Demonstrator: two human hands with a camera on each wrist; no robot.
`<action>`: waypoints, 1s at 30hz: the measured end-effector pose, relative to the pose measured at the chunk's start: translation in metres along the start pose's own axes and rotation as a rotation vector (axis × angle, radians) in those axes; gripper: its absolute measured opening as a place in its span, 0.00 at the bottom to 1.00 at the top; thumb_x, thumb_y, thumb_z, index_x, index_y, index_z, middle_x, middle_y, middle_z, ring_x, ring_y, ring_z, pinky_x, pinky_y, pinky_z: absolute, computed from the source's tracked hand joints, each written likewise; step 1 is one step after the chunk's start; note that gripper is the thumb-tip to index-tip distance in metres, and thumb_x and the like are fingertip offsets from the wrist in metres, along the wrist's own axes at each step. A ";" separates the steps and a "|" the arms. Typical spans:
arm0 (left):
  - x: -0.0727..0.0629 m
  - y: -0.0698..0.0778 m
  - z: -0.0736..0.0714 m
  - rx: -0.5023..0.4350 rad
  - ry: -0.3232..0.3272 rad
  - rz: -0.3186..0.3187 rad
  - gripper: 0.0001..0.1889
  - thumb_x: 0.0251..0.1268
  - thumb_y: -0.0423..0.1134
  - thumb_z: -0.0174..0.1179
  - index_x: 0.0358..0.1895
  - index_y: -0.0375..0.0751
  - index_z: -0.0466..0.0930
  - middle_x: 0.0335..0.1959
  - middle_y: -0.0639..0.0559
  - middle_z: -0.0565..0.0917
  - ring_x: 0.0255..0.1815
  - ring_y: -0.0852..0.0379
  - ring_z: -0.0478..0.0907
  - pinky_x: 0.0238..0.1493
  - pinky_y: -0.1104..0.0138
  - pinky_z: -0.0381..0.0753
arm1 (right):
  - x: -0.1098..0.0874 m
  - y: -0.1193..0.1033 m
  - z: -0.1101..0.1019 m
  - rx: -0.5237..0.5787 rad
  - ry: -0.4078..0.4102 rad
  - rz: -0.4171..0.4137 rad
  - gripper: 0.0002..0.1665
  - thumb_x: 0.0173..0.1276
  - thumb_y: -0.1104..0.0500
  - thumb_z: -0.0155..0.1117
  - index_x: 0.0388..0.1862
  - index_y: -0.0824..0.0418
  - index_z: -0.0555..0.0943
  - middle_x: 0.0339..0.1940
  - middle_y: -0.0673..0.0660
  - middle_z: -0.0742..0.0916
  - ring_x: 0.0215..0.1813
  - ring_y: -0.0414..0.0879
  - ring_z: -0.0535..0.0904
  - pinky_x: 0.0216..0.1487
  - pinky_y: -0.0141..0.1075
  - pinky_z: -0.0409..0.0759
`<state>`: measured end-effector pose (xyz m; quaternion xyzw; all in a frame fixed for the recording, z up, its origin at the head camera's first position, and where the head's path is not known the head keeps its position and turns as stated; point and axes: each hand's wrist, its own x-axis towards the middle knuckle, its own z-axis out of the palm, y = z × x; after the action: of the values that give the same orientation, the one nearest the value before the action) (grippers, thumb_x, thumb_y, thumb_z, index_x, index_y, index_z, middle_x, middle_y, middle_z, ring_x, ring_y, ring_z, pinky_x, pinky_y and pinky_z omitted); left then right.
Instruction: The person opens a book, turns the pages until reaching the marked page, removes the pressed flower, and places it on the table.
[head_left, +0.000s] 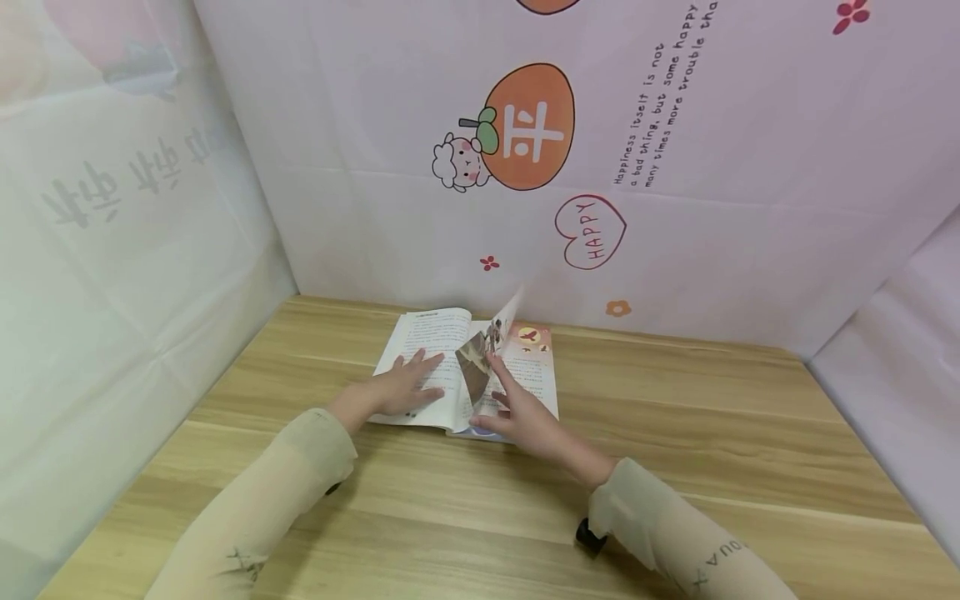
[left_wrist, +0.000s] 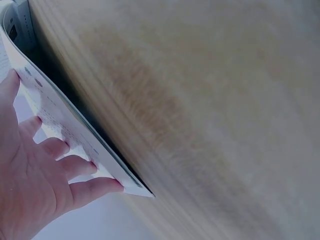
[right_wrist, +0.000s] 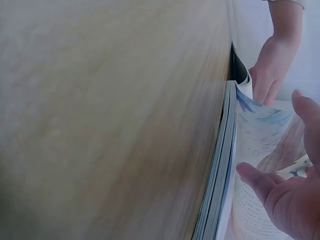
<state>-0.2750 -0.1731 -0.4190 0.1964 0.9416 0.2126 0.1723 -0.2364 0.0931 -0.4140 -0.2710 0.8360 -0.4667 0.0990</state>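
An open book with printed text and coloured pictures lies on the wooden table. My left hand rests flat on its left page, fingers spread; the left wrist view shows the fingertips on the paper near the book's edge. One picture page stands partly raised and bent near the middle of the book. Against its right side sits the extended index finger of my right hand, with the other fingers spread low over the right page. The right wrist view shows the thick page block from the side.
The wooden table reaches out on both sides of the book and in front of it. Behind the book rises a white printed cloth, and more cloth hangs at the left and right. A small black device sits under the right sleeve.
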 end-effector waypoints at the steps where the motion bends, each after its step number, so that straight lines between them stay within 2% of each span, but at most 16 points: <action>1: -0.001 0.000 -0.001 -0.009 0.001 0.007 0.40 0.82 0.58 0.46 0.85 0.43 0.42 0.82 0.30 0.38 0.80 0.25 0.31 0.76 0.35 0.36 | 0.000 -0.001 0.000 -0.014 -0.005 0.002 0.60 0.70 0.57 0.73 0.87 0.53 0.43 0.85 0.62 0.47 0.72 0.68 0.69 0.63 0.51 0.78; 9: -0.008 0.001 -0.008 -0.070 0.001 0.008 0.39 0.82 0.56 0.48 0.85 0.44 0.43 0.83 0.31 0.37 0.78 0.21 0.32 0.73 0.31 0.41 | 0.000 0.000 -0.001 -0.086 -0.045 0.007 0.57 0.71 0.54 0.72 0.87 0.50 0.47 0.85 0.60 0.43 0.75 0.66 0.66 0.68 0.51 0.73; 14: -0.009 -0.003 -0.009 -0.099 -0.004 0.009 0.39 0.81 0.56 0.49 0.85 0.44 0.44 0.83 0.32 0.37 0.79 0.23 0.32 0.74 0.31 0.41 | -0.001 0.002 -0.001 -0.185 -0.075 -0.005 0.54 0.71 0.51 0.72 0.86 0.53 0.51 0.85 0.59 0.44 0.77 0.62 0.63 0.72 0.51 0.68; 21: -0.010 -0.005 -0.012 -0.131 0.016 0.031 0.41 0.81 0.54 0.51 0.85 0.43 0.42 0.83 0.32 0.39 0.79 0.23 0.35 0.75 0.35 0.42 | -0.001 0.003 0.001 -0.307 -0.075 0.006 0.51 0.72 0.47 0.71 0.85 0.54 0.55 0.85 0.59 0.47 0.79 0.60 0.59 0.75 0.54 0.63; 26: -0.010 -0.006 -0.014 -0.161 0.060 0.032 0.38 0.82 0.49 0.49 0.85 0.43 0.43 0.82 0.33 0.47 0.79 0.25 0.43 0.76 0.37 0.45 | 0.000 0.002 0.001 -0.365 -0.084 0.021 0.51 0.72 0.44 0.69 0.85 0.53 0.55 0.85 0.59 0.47 0.80 0.59 0.56 0.74 0.54 0.64; 30: -0.011 -0.006 -0.016 -0.209 0.107 0.049 0.32 0.85 0.44 0.44 0.83 0.39 0.47 0.80 0.31 0.54 0.78 0.28 0.52 0.77 0.40 0.50 | 0.001 -0.001 0.002 -0.393 -0.103 0.028 0.51 0.72 0.42 0.68 0.85 0.53 0.54 0.85 0.58 0.47 0.80 0.60 0.57 0.74 0.54 0.65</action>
<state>-0.2739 -0.1886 -0.4060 0.1886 0.9170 0.3241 0.1361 -0.2359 0.0911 -0.4143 -0.2972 0.9085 -0.2785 0.0934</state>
